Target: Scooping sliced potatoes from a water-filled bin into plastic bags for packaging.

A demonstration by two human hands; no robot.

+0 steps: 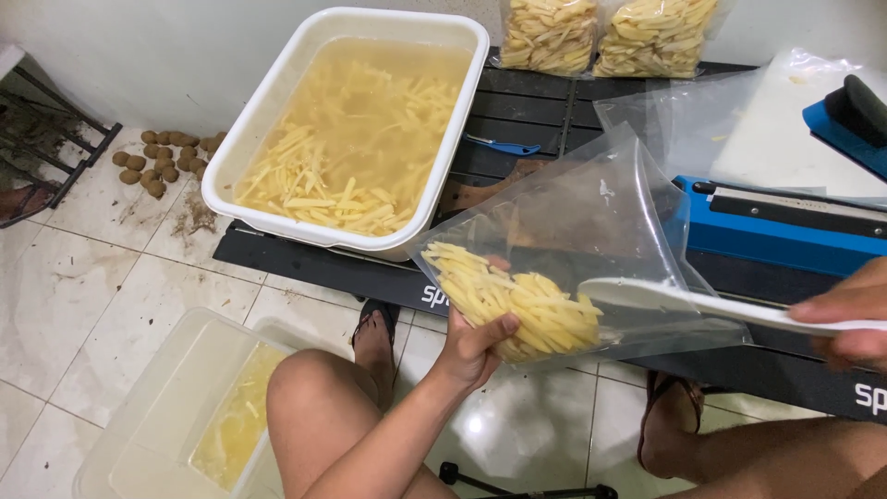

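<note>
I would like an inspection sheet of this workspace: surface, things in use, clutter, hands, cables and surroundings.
Surface: black slatted table, low over a white tiled floor.
Things in use: clear plastic bag part filled with raw potato sticks; white flat scoop at its mouth; white tub of sticks in water.
Clutter: two filled bags at the wall; blue sealing machine; blue tool; spare empty bags.
Hands: left hand holds the bag from below; right hand grips the scoop handle.
Cables: nothing seen.
Surroundings: whole potatoes on the floor; clear bin beside the knee.
</note>
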